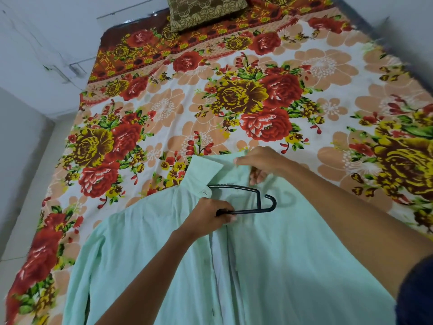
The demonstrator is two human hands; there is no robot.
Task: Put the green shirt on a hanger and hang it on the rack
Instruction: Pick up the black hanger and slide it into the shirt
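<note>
The pale green shirt lies front up on the bed, collar toward the far end, its button placket partly apart. A dark plastic hanger sits at the neck opening, its hook pointing right and its left part tucked under the collar. My left hand grips the hanger's lower bar just below the collar. My right hand pinches the shirt fabric at the right side of the collar and lifts it. No rack is in view.
The bed carries a floral sheet in red, yellow and peach. A brown patterned pillow lies at the far end. White walls close in on the left, with a strip of floor beside the bed.
</note>
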